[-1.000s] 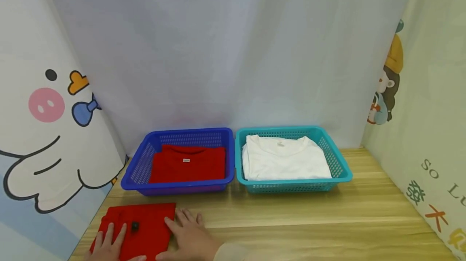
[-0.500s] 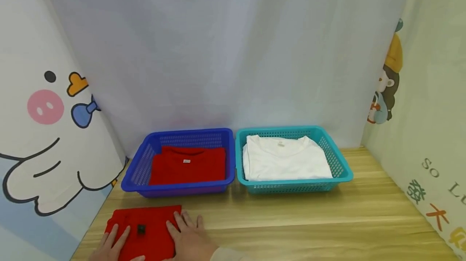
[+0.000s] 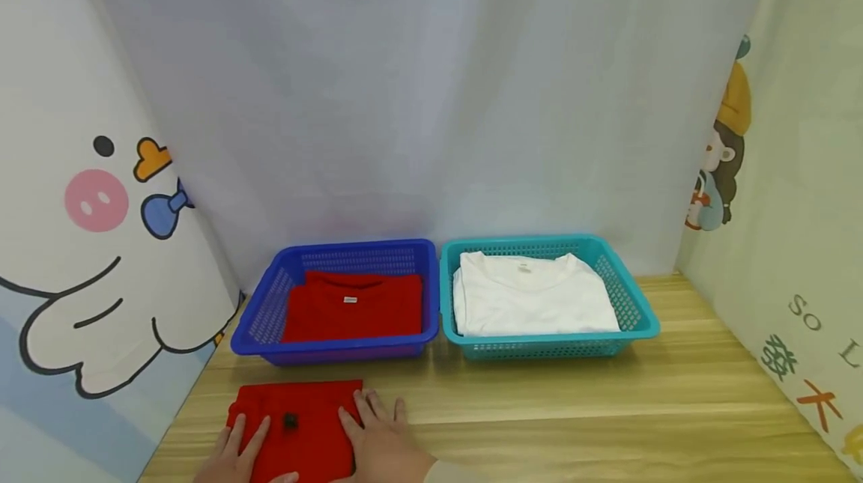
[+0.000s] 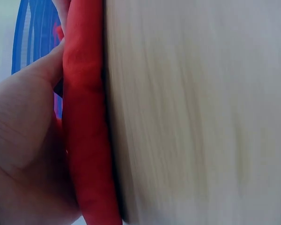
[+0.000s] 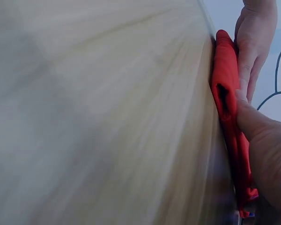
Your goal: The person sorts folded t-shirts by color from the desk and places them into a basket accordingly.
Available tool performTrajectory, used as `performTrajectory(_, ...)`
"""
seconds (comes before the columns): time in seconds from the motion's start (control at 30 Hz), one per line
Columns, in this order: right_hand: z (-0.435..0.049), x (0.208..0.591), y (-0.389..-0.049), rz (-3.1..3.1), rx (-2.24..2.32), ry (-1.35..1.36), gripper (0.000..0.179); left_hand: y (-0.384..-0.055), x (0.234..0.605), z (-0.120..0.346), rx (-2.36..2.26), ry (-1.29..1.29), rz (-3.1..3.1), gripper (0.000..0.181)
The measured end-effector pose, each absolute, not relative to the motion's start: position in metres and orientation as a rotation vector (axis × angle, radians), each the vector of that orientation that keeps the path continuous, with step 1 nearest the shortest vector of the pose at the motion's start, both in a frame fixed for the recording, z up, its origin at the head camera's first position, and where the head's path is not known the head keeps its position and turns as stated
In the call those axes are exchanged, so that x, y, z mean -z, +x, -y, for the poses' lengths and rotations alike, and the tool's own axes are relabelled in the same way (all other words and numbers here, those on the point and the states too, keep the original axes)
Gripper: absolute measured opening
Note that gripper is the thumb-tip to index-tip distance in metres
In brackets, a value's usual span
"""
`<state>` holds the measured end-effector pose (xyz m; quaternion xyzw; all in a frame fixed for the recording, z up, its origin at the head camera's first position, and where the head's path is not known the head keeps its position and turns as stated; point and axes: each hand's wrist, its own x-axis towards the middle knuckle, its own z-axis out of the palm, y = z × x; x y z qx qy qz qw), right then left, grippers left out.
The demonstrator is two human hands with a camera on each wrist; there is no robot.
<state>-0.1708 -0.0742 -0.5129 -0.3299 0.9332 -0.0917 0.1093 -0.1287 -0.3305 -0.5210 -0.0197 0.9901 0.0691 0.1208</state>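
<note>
A folded red garment point(image 3: 317, 449) lies flat on the table at the lower left of the head view, with a small dark square point(image 3: 291, 421) on its upper face. My left hand point(image 3: 232, 457) rests spread on its left part. On its right edge lies my right hand point(image 3: 387, 442), fingers spread. In the left wrist view, the garment's thick folded edge point(image 4: 86, 108) runs beside the left hand point(image 4: 23, 136). From the right wrist, the layered folds point(image 5: 225, 70) show, with the right thumb on top and the left hand point(image 5: 255, 37) beyond.
Behind the garment stands a blue basket point(image 3: 337, 348) holding a folded red shirt point(image 3: 353, 311). To its right, a teal basket point(image 3: 546, 344) holds folded white shirts point(image 3: 539, 299). A pale curtain point(image 3: 418, 93) hangs behind both, and printed cloths flank the wooden table point(image 3: 607, 415).
Both hands and the red garment under them have slid to the right along the table. The baskets stay in place, while the head view has shifted slightly.
</note>
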Motion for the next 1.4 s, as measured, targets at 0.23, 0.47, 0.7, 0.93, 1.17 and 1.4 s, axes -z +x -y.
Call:
performTrajectory(0.23, 0.034, 0.513, -0.168, -2.786, 0.286, -0.932, 0.106, -0.131, 0.514, 0.281, -0.145, -0.082, -2.875, 0.118)
performTrajectory(0.47, -0.008, 0.509, -0.167, -2.823, 0.372, -0.887, 0.111, -0.134, 0.504, 0.236, -0.192, -0.074, -2.841, 0.119)
performTrajectory(0.7, -0.049, 0.511, -0.167, -2.786, 0.449, -0.81, 0.113, -0.136, 0.506, 0.196, -0.222, -0.059, -2.819, 0.121)
performTrajectory(0.93, -0.091, 0.509, -0.171, -2.746, 0.523, -0.731, 0.114, -0.141, 0.501, 0.154, -0.203, -0.046, -2.833, 0.121)
performTrajectory(1.17, -0.117, 0.506, -0.173, -2.75, 0.594, -0.722, 0.112, -0.147, 0.49, 0.135, -0.254, 0.055, -2.854, 0.113)
performTrajectory(1.4, -0.127, 0.506, -0.169, -2.7, 0.702, -0.766, 0.105, -0.148, 0.488, 0.178, -0.324, 0.189, -2.934, 0.106)
